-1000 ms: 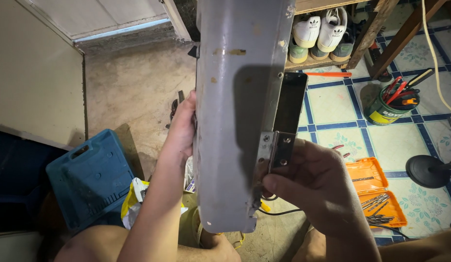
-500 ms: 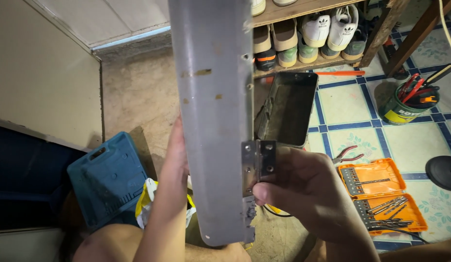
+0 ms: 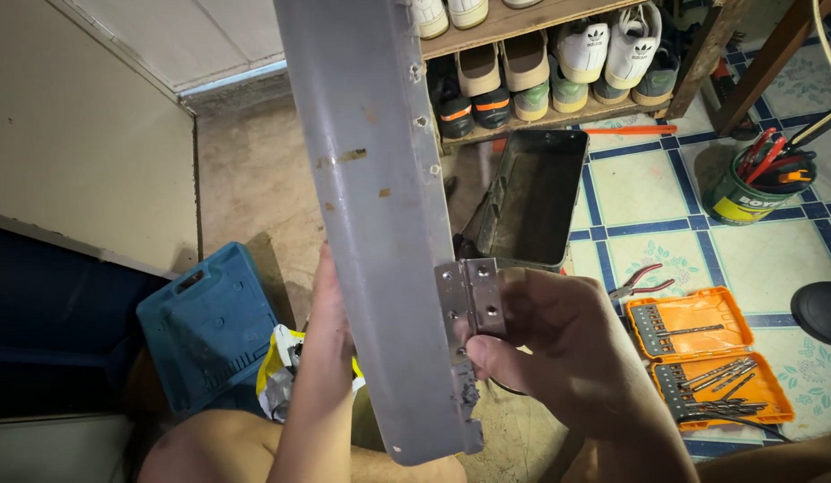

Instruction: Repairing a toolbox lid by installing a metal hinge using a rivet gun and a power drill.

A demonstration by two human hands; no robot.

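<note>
The right hand (image 3: 558, 349) pinches a small metal hinge (image 3: 472, 300) between thumb and fingers, pressing one leaf against the right edge of the long grey panel (image 3: 379, 224). The hinge sits at about ten o'clock from that hand. The panel's long axis runs from twelve o'clock down to six, leaning slightly. At nine o'clock the left hand (image 3: 330, 309) clasps the panel's far edge. An orange drill-bit case (image 3: 710, 353) lies at three o'clock

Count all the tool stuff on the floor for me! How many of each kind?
Orange drill-bit case: 1
Blue tool case: 1
Pliers: 1
Can of tools: 1
Open metal box: 1
Total: 5
</note>
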